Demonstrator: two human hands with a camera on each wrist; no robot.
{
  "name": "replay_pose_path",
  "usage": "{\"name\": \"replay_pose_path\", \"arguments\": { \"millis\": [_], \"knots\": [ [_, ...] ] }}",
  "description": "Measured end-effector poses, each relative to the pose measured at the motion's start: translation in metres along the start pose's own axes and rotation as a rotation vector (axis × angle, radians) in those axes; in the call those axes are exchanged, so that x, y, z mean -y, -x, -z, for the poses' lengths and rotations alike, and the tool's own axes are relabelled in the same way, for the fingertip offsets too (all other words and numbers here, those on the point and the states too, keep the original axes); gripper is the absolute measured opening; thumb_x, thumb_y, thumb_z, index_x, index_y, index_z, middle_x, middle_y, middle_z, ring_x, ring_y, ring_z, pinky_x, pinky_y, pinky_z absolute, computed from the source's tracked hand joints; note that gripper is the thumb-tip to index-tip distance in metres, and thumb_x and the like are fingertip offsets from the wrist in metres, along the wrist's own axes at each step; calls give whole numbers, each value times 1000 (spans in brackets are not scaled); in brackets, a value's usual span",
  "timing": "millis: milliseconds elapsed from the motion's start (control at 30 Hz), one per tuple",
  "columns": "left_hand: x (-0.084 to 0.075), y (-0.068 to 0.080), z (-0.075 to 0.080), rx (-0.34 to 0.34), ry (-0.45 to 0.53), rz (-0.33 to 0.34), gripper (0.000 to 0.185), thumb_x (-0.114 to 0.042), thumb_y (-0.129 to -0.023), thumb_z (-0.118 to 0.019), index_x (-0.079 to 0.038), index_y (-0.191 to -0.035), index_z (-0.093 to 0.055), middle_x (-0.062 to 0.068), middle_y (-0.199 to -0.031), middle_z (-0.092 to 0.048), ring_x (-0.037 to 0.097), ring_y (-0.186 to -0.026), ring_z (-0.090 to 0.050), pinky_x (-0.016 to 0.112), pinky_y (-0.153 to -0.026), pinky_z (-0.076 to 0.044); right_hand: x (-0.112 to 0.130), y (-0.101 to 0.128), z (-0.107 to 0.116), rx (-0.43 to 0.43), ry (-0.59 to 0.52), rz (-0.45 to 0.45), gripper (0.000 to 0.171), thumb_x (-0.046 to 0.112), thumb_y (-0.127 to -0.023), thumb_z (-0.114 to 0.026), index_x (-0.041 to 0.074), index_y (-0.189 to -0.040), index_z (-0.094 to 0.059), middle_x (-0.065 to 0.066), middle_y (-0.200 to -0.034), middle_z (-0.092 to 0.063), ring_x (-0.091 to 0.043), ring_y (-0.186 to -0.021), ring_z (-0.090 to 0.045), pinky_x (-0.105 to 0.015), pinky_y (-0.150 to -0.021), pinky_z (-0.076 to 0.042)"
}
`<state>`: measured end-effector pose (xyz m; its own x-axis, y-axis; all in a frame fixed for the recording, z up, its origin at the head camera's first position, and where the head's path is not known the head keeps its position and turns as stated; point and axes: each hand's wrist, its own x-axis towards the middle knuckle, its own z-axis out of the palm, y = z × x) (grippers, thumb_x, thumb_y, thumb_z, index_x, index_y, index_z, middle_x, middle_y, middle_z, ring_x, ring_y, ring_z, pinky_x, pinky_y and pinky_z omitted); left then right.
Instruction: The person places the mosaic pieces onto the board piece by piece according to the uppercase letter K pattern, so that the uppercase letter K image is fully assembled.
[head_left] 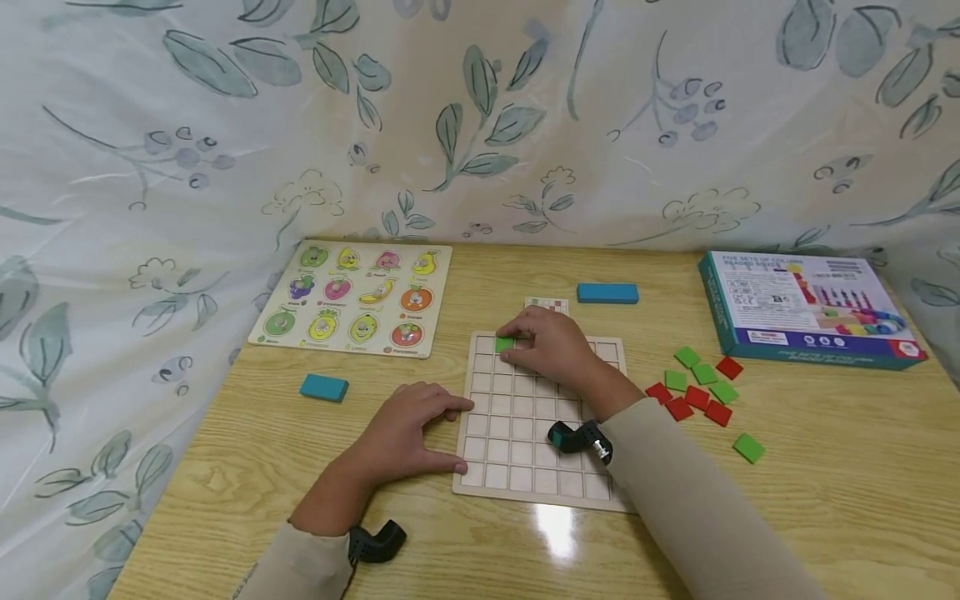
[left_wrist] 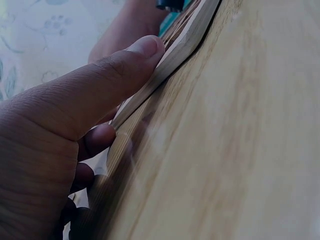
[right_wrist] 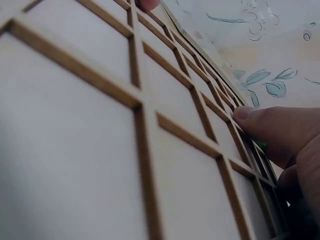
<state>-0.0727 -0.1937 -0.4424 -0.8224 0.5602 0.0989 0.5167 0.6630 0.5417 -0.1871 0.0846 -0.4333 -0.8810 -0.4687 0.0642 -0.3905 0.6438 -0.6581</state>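
Observation:
A wooden grid board (head_left: pixel 498 452) with square recesses lies on the table in front of me. At its top row, near the upper left corner, my right hand (head_left: pixel 553 348) pinches a green square tile (head_left: pixel 504 343) between thumb and fingers. The right wrist view shows only a sliver of green tile (right_wrist: pixel 262 145) beyond the thumb. My left hand (head_left: pixel 405 433) is spread along the board's left side, with thumb and fingertips touching the edge. In the left wrist view the thumb (left_wrist: pixel 142 50) lies against the board's rim (left_wrist: pixel 170 65).
Loose red tiles (head_left: pixel 697 397) and green tiles (head_left: pixel 749 447) lie right of the board. Behind it are a small patterned card (head_left: pixel 555 305) and a blue block (head_left: pixel 607 293); another blue block (head_left: pixel 324 387) lies left. A fruit picture board (head_left: pixel 350 312) and a boxed set (head_left: pixel 813 308) stand farther back.

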Motion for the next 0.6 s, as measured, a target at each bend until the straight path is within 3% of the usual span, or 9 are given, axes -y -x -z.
{"name": "replay_pose_path", "arguments": {
  "millis": [133, 467, 600],
  "knots": [
    [2, 1, -1, -6, 0, -5, 73, -57, -74, -95, -28, -137, -71, -17, -106, -61, 7, -102, -57, 45, -99, -45, -1, -1, -1, 1, 15, -1, 34, 28, -89, -91, 19, -121, -83, 1, -116, -70, -18, -99, -65, -44, -95, -52],
    [3, 0, 0, -8, 2, -17, 73, -58, -75, -94, -28, -137, -71, -17, -106, -60, 7, -102, -56, 44, -98, -45, -3, 1, -1, -13, 1, 7, 32, 29, -91, -89, 19, -121, -82, 1, -115, -69, -19, -98, -63, -43, -97, -50],
    [3, 0, -1, -8, 4, -14, 72, -58, -76, -94, -28, -137, -71, -17, -106, -60, 8, -102, -56, 44, -97, -45, -5, 3, -2, -18, -46, 3, 30, 29, -92, -88, 20, -121, -82, 4, -113, -68, -18, -89, -59, -41, -89, -49]
  ]
}}
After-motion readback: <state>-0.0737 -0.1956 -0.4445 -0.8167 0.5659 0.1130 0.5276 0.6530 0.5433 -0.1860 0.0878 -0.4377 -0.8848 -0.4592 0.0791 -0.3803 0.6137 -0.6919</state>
